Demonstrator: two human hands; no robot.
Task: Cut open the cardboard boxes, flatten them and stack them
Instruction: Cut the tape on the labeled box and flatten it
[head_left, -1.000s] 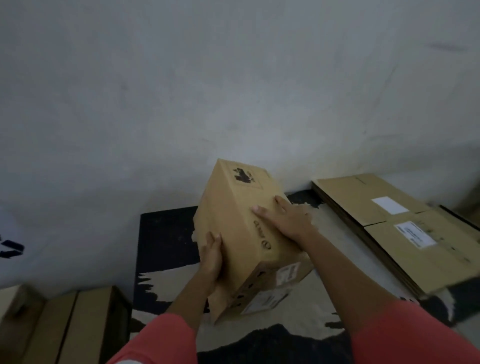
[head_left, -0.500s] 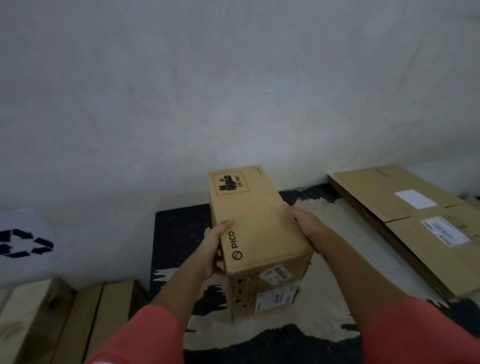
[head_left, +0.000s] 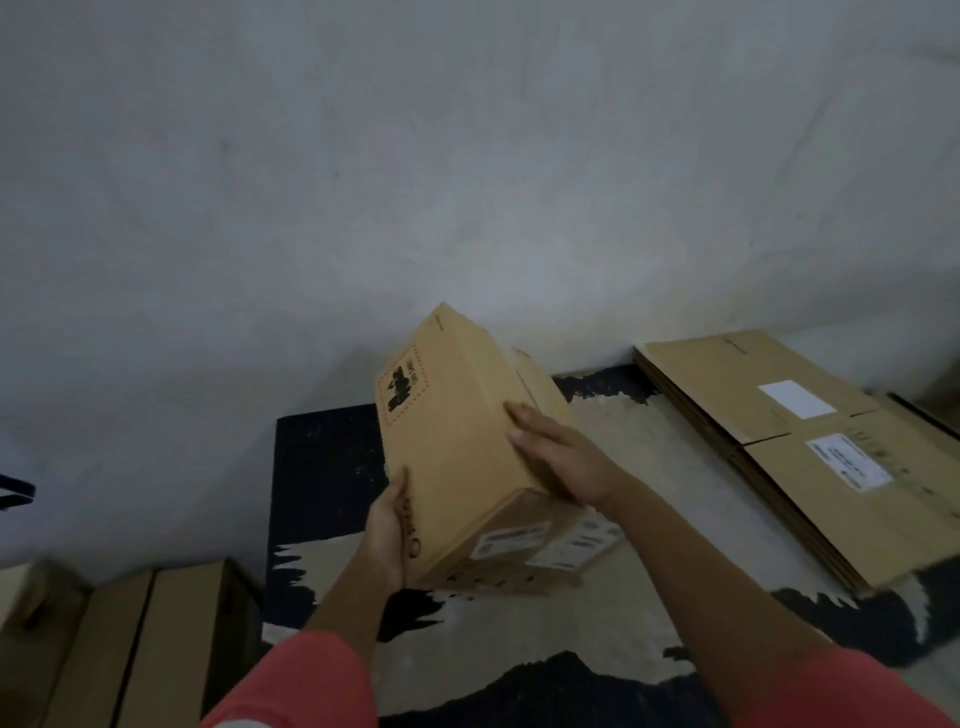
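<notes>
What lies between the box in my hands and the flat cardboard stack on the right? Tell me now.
Nothing visible does. The left hand and right hand press the box from either side, and only open rug lies between it and the stack of flattened cardboard.

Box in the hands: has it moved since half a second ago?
Yes. The box has rolled, its hazard-marked face turning left, away from the flattened stack.

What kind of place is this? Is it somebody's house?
Probably a storeroom or packing corner, though I can't be sure. Flattened cardboard is stacked on the right, more boxes stand at the lower left, and the wall is bare and white.
</notes>
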